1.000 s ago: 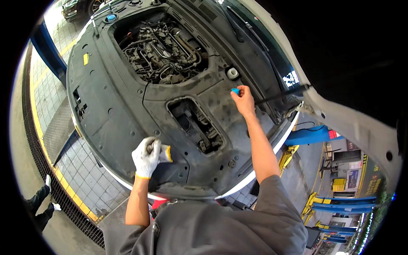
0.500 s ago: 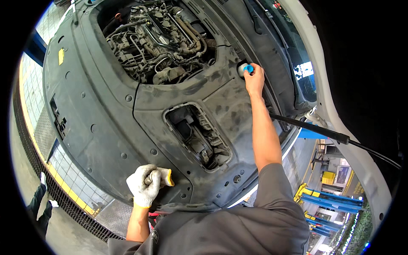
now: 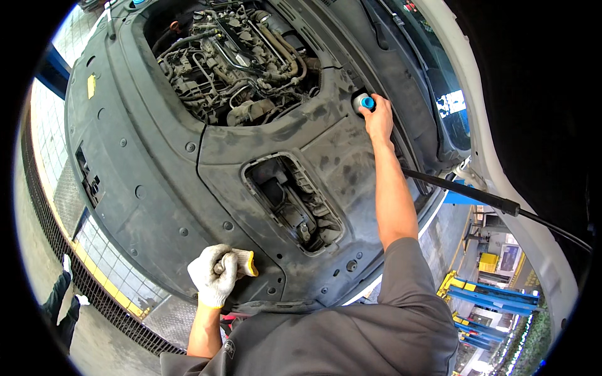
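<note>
My left hand [image 3: 215, 274], in a white knit work glove, is closed around a second white glove [image 3: 245, 262] with a yellow-edged cuff. It is above the near edge of the dark plastic engine-bay cover [image 3: 163, 207]. My bare right hand [image 3: 379, 119] reaches to the far right of the bay. Its fingers pinch a small round blue cap [image 3: 367, 102] from the right side. Just left of the cap, a pale grey filler neck [image 3: 358, 103] shows in a round cutout of the cover. Whether the cap touches the neck I cannot tell.
The uncovered engine [image 3: 235, 59] lies beyond a large opening. A smaller rectangular opening [image 3: 291, 203] is nearer me. A black hood strut [image 3: 464, 189] slants across the right, below the raised hood [image 3: 539, 125]. Someone's legs [image 3: 59, 301] are at far left.
The blue cap has turned a little in my right fingers, and that hand has shifted slightly. My left hand keeps its hold on the loose glove.
</note>
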### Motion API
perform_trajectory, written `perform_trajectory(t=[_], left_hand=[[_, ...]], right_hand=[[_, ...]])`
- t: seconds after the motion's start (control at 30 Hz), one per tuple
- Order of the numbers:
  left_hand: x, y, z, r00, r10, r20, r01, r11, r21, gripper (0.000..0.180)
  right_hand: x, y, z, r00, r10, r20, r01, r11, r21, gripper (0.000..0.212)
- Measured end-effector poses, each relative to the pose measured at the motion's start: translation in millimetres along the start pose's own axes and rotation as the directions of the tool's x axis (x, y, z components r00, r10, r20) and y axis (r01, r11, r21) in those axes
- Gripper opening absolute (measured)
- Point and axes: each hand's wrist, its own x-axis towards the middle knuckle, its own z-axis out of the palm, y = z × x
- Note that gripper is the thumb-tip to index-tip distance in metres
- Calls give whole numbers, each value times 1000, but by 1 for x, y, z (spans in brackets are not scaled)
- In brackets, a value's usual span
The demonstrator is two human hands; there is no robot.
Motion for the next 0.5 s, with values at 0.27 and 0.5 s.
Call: perform_trajectory(t=[0.27,0.5], left_hand=[[0,0,2,1000,-17,-14,18,999,30,11],[-4,-5,3,999,-37,-14,37,999,9,11]], right_hand=[[-16,-10,-9,995,69,68,-61,992,-108,39],[-18,5,2,994,-88,65,96,988,-125,26]])
